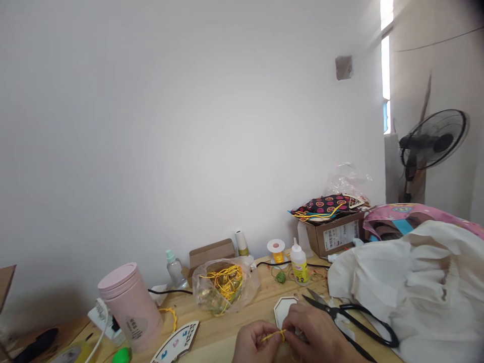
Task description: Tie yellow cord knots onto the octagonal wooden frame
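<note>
A thin yellow cord (270, 336) runs between my hands near the bottom of the view, with a small knot or loop at the fingertips. My left hand (251, 343) pinches it from one side. From the other side, the fingers of my right hand (315, 330) close on the same cord. Just behind them lies a white octagonal piece with a dark border (284, 308), partly covered by my right hand. Black scissors (333, 311) rest with blades apart, right beside my right hand.
A glue bottle (299, 264), a yellow thread spool (278, 252) and a plastic bag of yellow cords (227, 285) stand behind. Left are a pink canister (132, 307) and a fan-shaped piece (177, 343). White cloth (378, 272) and a cardboard box (333, 234) occupy the right.
</note>
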`<state>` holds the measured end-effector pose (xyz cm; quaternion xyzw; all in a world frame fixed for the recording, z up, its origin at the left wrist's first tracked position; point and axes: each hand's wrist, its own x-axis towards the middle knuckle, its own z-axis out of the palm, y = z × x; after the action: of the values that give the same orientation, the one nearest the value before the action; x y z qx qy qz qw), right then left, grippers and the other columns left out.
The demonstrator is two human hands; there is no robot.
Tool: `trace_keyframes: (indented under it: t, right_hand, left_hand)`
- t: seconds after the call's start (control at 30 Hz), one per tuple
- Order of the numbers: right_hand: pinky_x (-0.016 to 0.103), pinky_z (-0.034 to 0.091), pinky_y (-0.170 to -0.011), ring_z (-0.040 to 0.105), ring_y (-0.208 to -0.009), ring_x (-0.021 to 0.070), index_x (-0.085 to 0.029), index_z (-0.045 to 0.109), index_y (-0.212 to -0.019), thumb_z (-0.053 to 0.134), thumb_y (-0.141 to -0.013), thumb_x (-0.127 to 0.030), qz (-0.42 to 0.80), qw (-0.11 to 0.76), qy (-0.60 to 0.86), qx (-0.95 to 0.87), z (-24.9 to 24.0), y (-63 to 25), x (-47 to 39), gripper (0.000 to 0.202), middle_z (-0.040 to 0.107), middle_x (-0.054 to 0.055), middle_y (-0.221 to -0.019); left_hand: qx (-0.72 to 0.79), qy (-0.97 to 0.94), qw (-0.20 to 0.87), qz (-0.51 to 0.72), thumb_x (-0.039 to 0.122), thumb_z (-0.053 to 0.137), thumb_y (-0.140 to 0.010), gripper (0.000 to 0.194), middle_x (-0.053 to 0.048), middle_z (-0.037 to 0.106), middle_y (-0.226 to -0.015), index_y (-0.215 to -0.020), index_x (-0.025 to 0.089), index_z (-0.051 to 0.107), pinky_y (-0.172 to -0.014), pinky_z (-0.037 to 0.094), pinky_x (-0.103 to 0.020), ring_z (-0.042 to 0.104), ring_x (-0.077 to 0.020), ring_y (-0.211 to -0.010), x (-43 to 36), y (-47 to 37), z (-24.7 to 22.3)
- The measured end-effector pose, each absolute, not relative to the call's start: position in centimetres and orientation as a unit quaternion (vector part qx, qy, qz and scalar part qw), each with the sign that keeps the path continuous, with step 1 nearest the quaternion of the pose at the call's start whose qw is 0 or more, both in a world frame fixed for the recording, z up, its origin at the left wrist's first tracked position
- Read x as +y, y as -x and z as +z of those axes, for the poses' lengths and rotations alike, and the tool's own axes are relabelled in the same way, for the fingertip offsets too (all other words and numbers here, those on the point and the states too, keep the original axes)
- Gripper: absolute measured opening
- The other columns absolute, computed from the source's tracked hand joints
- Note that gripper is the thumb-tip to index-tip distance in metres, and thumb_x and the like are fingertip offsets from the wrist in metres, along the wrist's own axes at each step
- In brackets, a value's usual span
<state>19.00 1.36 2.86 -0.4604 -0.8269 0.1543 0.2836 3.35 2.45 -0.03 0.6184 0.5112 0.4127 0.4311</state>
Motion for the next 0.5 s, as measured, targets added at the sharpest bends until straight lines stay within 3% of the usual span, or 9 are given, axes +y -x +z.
trace_keyframes:
  t: [0.37,0.5]
  right_hand:
    - [0.019,0.034,-0.06,0.052,-0.068,0.0127,-0.015,0.061,-0.07,0.052,-0.072,-0.008,0.173,0.325,0.461,-0.808,2.24,-19.07,1.21,0.012,0.059,0.001,-0.07]
    - [0.019,0.034,-0.059,0.052,-0.067,0.0135,-0.016,0.062,-0.068,0.051,-0.071,-0.009,0.191,0.317,0.481,-0.795,2.12,-19.03,1.27,0.013,0.06,0.001,-0.069]
  left_hand:
    - [0.52,-0.583,0.464,0.418,0.045,0.067,-0.048,0.036,-0.004,0.061,-0.054,-0.056,0.01,0.064,-0.049,0.038,-0.02,0.05,-0.013,-0.052,2.42,-3.59,-0.11]
    - [0.514,-0.571,0.49,0.412,0.05,0.066,-0.046,0.042,0.003,0.047,-0.041,-0.056,0.01,0.06,-0.039,0.025,-0.016,0.036,-0.0058,-0.039,2.62,-3.64,-0.51]
